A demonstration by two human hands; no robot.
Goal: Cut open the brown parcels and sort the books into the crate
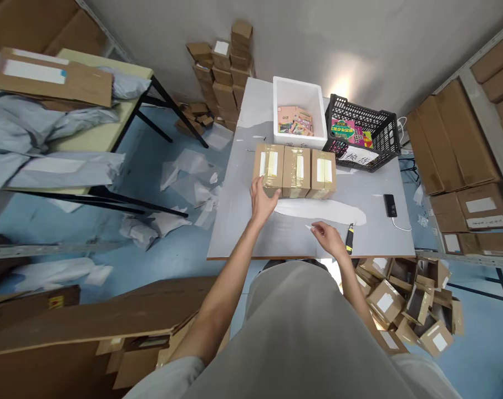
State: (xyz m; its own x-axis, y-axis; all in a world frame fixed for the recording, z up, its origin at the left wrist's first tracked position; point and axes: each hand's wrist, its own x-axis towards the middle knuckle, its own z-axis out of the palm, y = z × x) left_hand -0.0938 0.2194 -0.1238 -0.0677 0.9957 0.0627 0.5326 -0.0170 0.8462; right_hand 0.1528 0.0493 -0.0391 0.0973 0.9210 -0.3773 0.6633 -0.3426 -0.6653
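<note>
Three taped cardboard boxes stand side by side on the grey table (243, 221). My left hand (262, 198) grips the near left corner of the leftmost box (270, 166), fingers curled round its edge. The middle box (296, 170) and the right box (323, 174) touch it in a row. My right hand (326, 237) rests on the table near its front edge, fingers pinched on a small white strip (309, 227). A yellow-and-black utility knife (350, 238) lies just right of that hand. A long white paper (318, 210) lies between the hands and the boxes.
A white foam bin (299, 88) of small colourful packs and a black crate (374, 119) stand behind the boxes. A phone (390, 205) on a cable lies at the right. Opened cartons pile on the floor at right (409, 310); stacked boxes (222, 77), grey bags and a second table (101, 133) at left.
</note>
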